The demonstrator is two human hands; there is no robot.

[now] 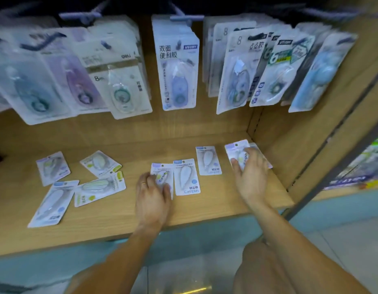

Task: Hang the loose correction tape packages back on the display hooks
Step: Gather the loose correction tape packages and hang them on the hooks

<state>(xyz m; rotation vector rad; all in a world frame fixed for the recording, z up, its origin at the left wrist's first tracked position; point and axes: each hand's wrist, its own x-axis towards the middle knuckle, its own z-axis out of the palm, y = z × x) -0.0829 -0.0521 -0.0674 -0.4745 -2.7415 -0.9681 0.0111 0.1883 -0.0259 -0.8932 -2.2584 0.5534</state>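
Left hand (153,193): fingers curled over a Campus correction tape package (162,177) lying flat on the wooden shelf (183,211); a ring on one finger.
Right hand (250,172): fingers spread, pressing on the rightmost package (236,148) near the shelf's side wall.
Loose packages: two more between the hands, four more scattered at left, all flat on the shelf.
Writing: "Campus" on loose packs; "deli" and "8m" on a hanging pack (118,81).
Display hooks (184,18): packages hanging in rows above.
Room: pale tiled floor below.
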